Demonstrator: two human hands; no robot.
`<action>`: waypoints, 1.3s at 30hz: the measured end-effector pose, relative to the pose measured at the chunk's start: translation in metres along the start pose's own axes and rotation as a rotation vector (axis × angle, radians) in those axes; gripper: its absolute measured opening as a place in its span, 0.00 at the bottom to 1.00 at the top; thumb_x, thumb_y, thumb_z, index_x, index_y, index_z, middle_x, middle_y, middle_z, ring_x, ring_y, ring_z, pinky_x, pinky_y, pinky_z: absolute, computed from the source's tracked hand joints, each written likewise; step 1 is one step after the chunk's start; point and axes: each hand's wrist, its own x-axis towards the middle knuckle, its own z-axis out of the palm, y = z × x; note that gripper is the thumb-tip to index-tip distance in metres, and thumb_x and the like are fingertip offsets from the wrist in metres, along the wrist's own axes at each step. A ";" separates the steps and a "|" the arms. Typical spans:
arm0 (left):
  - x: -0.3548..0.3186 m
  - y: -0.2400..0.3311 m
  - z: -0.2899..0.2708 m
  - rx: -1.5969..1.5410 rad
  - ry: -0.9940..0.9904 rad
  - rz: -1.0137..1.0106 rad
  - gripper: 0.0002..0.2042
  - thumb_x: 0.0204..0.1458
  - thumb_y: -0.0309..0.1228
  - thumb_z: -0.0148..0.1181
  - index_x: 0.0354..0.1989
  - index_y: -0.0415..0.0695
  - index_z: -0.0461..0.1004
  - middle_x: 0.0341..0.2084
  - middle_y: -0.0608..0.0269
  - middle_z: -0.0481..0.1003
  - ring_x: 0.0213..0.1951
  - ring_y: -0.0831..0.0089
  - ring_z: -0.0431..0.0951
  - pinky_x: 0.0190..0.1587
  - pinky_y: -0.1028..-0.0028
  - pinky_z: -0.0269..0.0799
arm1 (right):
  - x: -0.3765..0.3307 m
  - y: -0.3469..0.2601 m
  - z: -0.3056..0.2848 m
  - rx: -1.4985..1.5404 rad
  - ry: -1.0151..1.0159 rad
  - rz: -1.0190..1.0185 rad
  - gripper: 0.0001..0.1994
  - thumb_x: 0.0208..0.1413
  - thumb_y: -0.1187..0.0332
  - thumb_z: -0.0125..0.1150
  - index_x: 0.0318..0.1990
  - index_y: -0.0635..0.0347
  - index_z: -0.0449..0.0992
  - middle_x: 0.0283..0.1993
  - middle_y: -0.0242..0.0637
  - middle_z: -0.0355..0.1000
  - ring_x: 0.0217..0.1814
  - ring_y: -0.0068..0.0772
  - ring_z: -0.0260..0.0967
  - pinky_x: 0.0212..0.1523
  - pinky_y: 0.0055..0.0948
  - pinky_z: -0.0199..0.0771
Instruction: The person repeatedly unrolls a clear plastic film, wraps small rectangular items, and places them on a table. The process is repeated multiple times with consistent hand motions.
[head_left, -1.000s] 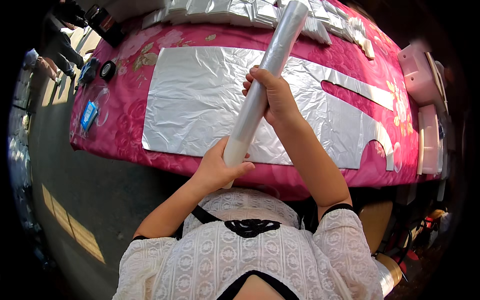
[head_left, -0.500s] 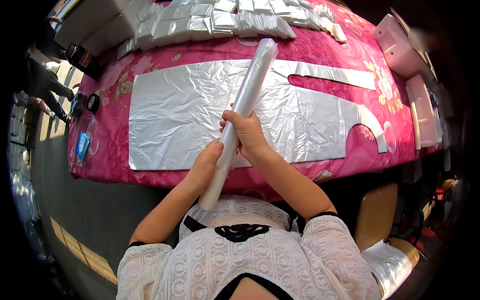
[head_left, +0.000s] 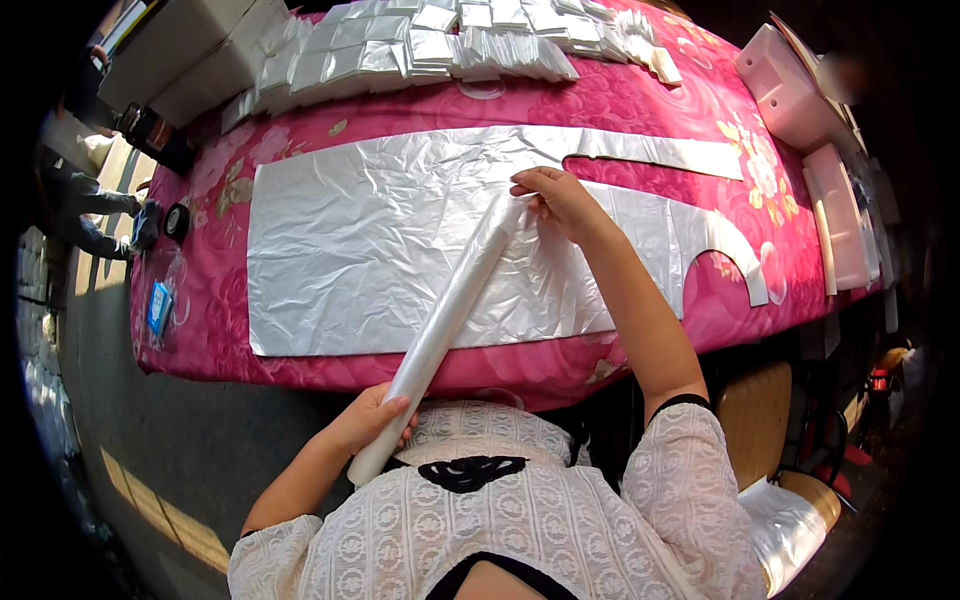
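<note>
A long roll of whitish translucent plastic film point(head_left: 447, 318) slants from my lap up over the table. Near its lower end my left hand point(head_left: 385, 412) is wrapped round it, with the thumb on top. At the upper end my right hand point(head_left: 556, 200) pinches the roll's tip between thumb and fingers. Beneath the roll, a white plastic apron point(head_left: 340, 250) lies spread flat and wrinkled, its neck and strap cut-outs toward the right.
Stacks of folded white plastic packets point(head_left: 400, 50) line the table's far side. Pink foam boxes point(head_left: 785, 85) stand at the right. On the left are a dark jar point(head_left: 158, 135), a tape roll point(head_left: 177, 222) and a blue packet point(head_left: 159, 307). A wooden chair point(head_left: 752, 425) stands at lower right.
The roll has come down toward my lap. My right hand has slid from its middle to the upper end, and my left hand has moved lower with the roll.
</note>
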 end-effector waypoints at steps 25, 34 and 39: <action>-0.080 0.011 -0.085 0.389 -0.178 -0.246 0.24 0.43 0.33 0.66 0.48 0.36 0.68 0.41 0.62 0.73 0.44 0.74 0.71 0.49 0.73 0.65 | 0.036 -0.022 -0.108 -0.463 0.203 -0.201 0.08 0.51 0.69 0.58 0.33 0.67 0.76 0.25 0.29 0.70 0.23 0.16 0.63 0.24 0.18 0.65; 0.041 0.140 0.015 1.617 0.321 0.759 0.28 0.35 0.34 0.67 0.49 0.43 0.68 0.37 0.55 0.72 0.39 0.57 0.72 0.44 0.63 0.68 | 0.058 -0.023 -0.024 -0.484 -0.056 -0.199 0.08 0.52 0.67 0.59 0.31 0.63 0.75 0.22 0.25 0.67 0.22 0.13 0.61 0.22 0.15 0.61; 0.076 0.101 0.024 1.639 -0.041 1.165 0.34 0.41 0.43 0.61 0.55 0.35 0.60 0.53 0.50 0.62 0.55 0.56 0.61 0.57 0.61 0.57 | 0.064 -0.029 -0.013 -0.577 -0.103 -0.164 0.08 0.52 0.67 0.58 0.29 0.62 0.75 0.19 0.23 0.65 0.20 0.12 0.58 0.21 0.16 0.60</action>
